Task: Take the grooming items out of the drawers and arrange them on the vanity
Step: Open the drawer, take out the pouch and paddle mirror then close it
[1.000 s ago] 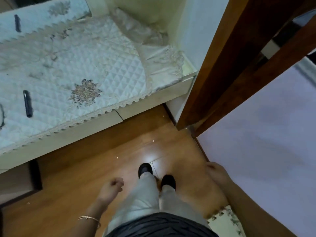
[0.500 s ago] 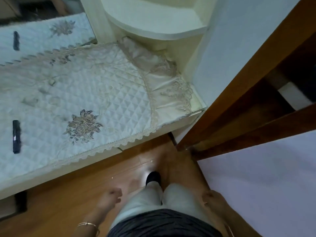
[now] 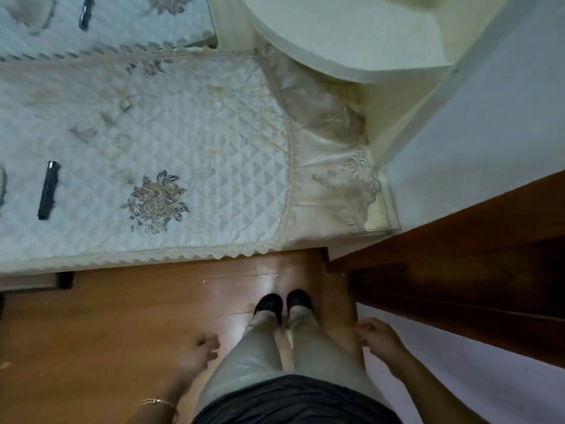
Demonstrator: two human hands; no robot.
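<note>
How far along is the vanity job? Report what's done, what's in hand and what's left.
Done: one slim black stick lies on the quilted cover of the vanity.
In hand: nothing. The left hand and right hand hang empty beside the legs.
Left: a drawer at the lower left looks partly pulled out. Its contents are out of view, so I cannot tell how many items remain.

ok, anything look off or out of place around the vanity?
Only minor things. The vanity cover is bunched and wrinkled at its right end, under the corner shelf. The black grooming item lies flat on it. Pale specks dot the floor. Nothing spilled or damaged.
</note>
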